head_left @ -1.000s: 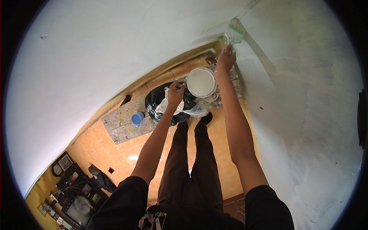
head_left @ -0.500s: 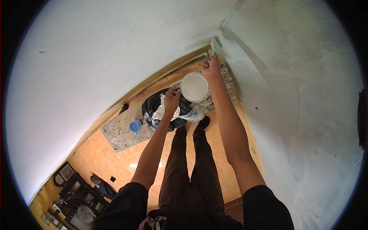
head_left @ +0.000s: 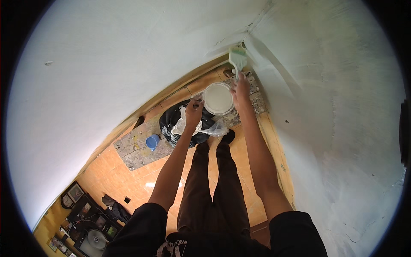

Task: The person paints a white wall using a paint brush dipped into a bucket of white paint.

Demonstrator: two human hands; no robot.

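Observation:
A wide paintbrush [head_left: 237,58] with pale bristles points away from me, close to the corner where two walls meet. My right hand [head_left: 241,89] is closed round its handle. Just left of that hand is a round white bucket [head_left: 218,99] of whitish paint. At the bucket's left rim, the fingers of my left hand [head_left: 195,112] are curled and appear to grip its edge; the exact hold is too small to make out. Below my left hand lies a black bundle [head_left: 171,118] with white material and clear plastic.
A blue cup [head_left: 152,141] stands on a paint-spattered plank [head_left: 132,150] at the left. Pale walls rise at left [head_left: 98,77] and right [head_left: 334,128]. Orange tiles [head_left: 102,171] cover the floor. A fan [head_left: 96,240] and dark furniture are at lower left.
My right hand has drawn back from the corner toward me, and the brush now shows broadside. My left hand has stayed beside the bucket, with little change.

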